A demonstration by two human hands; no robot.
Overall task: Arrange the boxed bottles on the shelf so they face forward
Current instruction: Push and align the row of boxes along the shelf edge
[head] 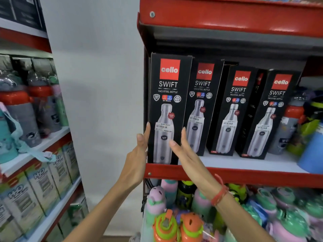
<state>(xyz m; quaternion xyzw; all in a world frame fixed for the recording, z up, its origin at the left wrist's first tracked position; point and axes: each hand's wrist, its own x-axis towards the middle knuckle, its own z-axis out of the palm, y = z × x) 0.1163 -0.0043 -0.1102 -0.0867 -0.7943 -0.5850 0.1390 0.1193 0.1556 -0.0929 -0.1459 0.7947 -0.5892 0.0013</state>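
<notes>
Several tall black boxed bottles stand in a row on the red-edged shelf (pixel 244 175). The leftmost box (pixel 167 95) faces forward at the shelf's left end and sits furthest forward. My left hand (pixel 139 154) lies flat against its left side. My right hand (pixel 185 151), fingers straight, presses on its lower right front and side. Beside it stand a second box (pixel 202 102), a third box (pixel 234 105) and a fourth box (pixel 274 110), all turned slightly to the left. A further box (pixel 253 109) sits edge-on between the third and fourth.
Loose bottles with red caps (pixel 293 119) and a blue item (pixel 311 151) crowd the shelf's right end. Colourful children's bottles (pixel 192 215) fill the shelf below. Another rack on the left (pixel 35 154) holds bottles and green boxes. A white wall (pixel 97 84) separates the racks.
</notes>
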